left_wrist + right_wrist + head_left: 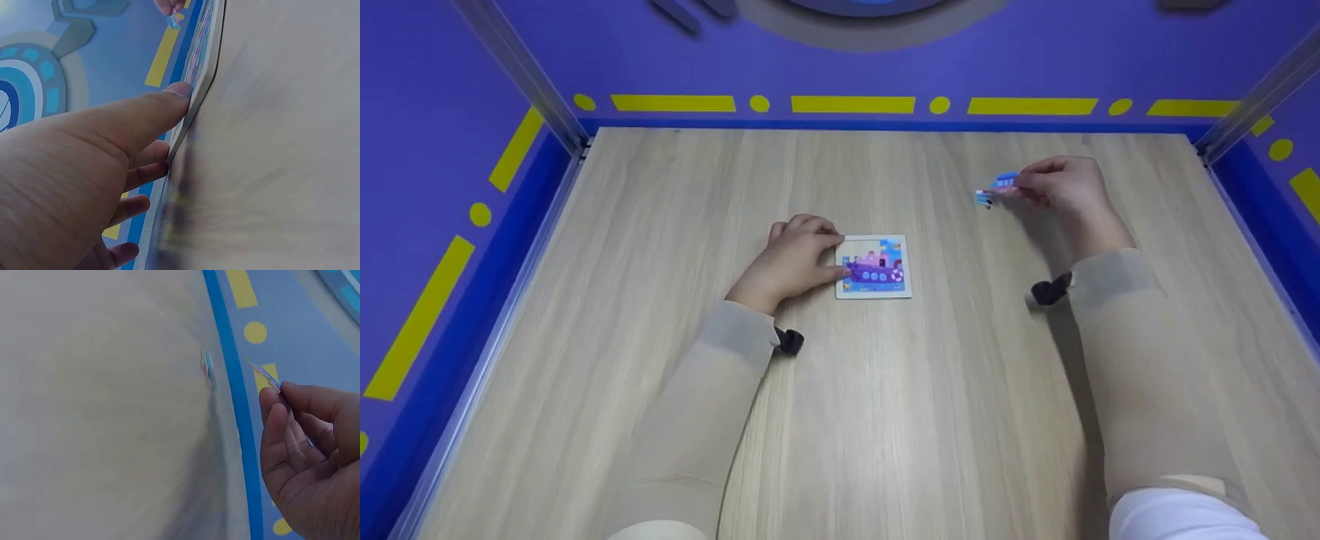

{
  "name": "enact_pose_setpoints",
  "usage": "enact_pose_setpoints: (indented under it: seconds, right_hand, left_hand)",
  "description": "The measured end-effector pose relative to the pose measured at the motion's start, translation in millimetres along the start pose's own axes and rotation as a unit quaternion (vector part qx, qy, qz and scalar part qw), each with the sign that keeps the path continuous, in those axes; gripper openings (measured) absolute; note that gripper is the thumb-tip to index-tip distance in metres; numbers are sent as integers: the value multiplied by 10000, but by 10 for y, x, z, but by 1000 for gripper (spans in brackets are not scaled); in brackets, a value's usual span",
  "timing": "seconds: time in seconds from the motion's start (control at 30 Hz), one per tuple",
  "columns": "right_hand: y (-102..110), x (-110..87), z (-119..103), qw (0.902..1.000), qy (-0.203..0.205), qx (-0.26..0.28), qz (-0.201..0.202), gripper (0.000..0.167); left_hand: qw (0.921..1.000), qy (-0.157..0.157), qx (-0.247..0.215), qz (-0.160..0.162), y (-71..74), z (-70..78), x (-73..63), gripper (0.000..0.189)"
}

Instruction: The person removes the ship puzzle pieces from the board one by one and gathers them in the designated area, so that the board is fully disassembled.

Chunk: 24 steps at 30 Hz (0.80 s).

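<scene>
A square jigsaw puzzle board [874,295] with a pale rim and a picture of a purple and pink boat lies flat on the table. Its upper left part shows bare backing. My left hand [795,259] rests at the board's left side, thumb on its face and fingertips at the upper left corner, the other fingers loosely spread. Farther back on the right, my right hand [1069,187] pinches a blue and pink puzzle piece [1005,181] between thumb and fingers, raised above the table. Beside it, lower and to the left, a small puzzle piece [983,198] is seen near the tabletop.
The wood-grain table [840,420] is bounded at the back and sides by blue panels [870,75] with yellow marks. Metal posts [521,67] stand at the back corners. A black wrist mount [790,342] sticks out from the left sleeve, another [1050,290] from the right.
</scene>
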State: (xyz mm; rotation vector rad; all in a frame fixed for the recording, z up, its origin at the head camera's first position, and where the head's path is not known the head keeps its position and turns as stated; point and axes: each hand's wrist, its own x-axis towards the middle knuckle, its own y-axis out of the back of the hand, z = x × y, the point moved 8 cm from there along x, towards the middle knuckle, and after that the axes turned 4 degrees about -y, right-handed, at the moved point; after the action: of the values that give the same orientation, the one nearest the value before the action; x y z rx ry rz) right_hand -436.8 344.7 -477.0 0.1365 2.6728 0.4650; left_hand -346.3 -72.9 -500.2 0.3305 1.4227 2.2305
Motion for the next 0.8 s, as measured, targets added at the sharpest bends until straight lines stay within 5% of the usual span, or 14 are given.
enact_pose_setpoints:
  seconds: [0.4,0.8]
  right_hand:
    - [217,80,171,9983,42,-582,91,23]
    - [207,169,144,9840,159,-1762,214,22]
  left_hand:
    - [10000,-20,-4,16,-19,13,12,69]
    - [10000,2,-21,49,-6,-8,14,69]
